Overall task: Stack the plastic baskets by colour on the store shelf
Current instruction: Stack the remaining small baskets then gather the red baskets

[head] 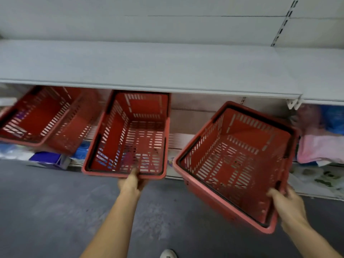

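Note:
Three red slotted plastic baskets show below a white shelf board (149, 67). The left basket (42, 118) leans tilted on the lower shelf, untouched. My left hand (133, 180) grips the near rim of the middle basket (130, 135), whose far end reaches under the board. My right hand (287, 203) holds the near right corner of the right basket (236, 162), which hangs tilted in the air in front of the shelf. All three are empty, and black handles lie folded along their rims.
Under the baskets the lower shelf holds blue and purple packets (48, 159) at the left and pink folded cloth (320, 148) at the right. The grey floor (55, 211) spreads below. A white shoe tip (168, 254) shows at the bottom edge.

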The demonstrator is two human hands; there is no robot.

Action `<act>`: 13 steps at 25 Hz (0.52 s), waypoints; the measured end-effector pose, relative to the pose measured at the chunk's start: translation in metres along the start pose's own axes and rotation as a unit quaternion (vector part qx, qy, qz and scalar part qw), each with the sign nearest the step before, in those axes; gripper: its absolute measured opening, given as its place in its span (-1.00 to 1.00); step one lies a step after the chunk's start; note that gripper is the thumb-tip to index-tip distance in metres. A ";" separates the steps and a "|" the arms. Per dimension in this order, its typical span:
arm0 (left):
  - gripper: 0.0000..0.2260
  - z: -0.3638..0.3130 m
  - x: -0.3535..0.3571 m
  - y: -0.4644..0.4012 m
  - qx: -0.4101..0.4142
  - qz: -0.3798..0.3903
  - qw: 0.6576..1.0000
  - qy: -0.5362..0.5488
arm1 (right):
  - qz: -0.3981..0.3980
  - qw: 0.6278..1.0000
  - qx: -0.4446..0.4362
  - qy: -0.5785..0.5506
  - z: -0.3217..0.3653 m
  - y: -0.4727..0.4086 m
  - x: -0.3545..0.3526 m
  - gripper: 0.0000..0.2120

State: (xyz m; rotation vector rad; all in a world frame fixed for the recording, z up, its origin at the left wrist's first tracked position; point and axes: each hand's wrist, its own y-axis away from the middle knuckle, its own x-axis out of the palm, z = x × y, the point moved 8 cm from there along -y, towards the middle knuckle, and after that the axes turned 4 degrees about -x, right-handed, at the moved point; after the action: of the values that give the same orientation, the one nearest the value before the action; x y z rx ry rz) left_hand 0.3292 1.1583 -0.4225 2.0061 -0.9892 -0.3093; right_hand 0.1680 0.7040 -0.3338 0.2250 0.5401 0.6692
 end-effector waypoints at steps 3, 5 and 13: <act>-0.71 0.020 -0.065 0.027 0.026 -0.015 0.997 -0.071 | 0.011 0.999 0.043 0.000 -0.008 0.001 -0.037 -0.69; -0.67 0.038 -0.101 0.045 0.021 -0.032 0.994 -0.103 | 0.029 0.998 0.047 0.000 -0.007 0.010 -0.053 -0.75; -0.69 0.081 -0.116 0.114 0.004 0.001 0.998 -0.058 | 0.093 0.995 -0.026 -0.014 0.032 0.021 -0.100 -0.74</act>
State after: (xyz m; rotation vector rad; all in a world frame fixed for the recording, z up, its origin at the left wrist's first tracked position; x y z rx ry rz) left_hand 0.1495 1.1603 -0.3982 2.0132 -1.0653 -0.4260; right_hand 0.1083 0.6548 -0.2593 0.2378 0.4776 0.8593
